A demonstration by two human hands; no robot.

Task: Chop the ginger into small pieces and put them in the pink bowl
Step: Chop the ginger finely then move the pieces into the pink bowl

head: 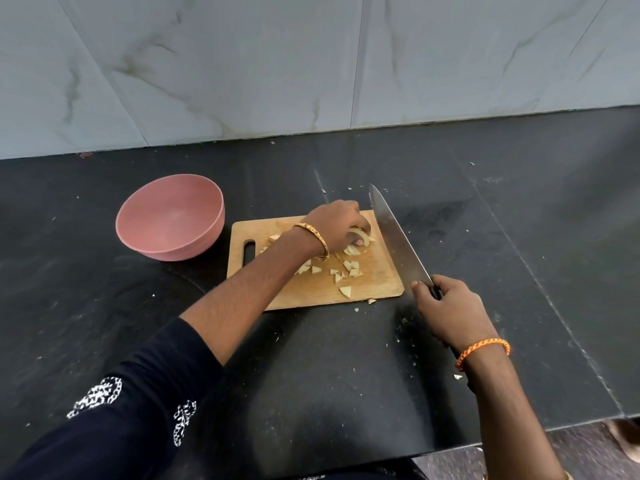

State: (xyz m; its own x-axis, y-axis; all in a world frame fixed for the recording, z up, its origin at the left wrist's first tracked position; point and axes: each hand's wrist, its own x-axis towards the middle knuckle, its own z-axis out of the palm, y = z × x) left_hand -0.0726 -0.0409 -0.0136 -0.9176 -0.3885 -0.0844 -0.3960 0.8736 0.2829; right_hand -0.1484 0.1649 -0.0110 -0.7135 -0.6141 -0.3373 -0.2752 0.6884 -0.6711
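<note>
A wooden cutting board (377,282) lies on the black counter, with several pale ginger pieces (346,271) scattered over it. My left hand (337,225) is curled over thin ginger slices (360,235) at the board's far right part, gripping them. My right hand (446,310) grips the dark handle of a large knife (394,233); its blade hangs along the board's right edge, tip pointing away from me. The pink bowl (169,216) stands to the left of the board, with nothing visible inside.
The black counter (311,375) carries small ginger crumbs around the board and near my right wrist. A marble-tiled wall (311,64) rises behind it. The counter's front edge runs at the lower right, floor beyond.
</note>
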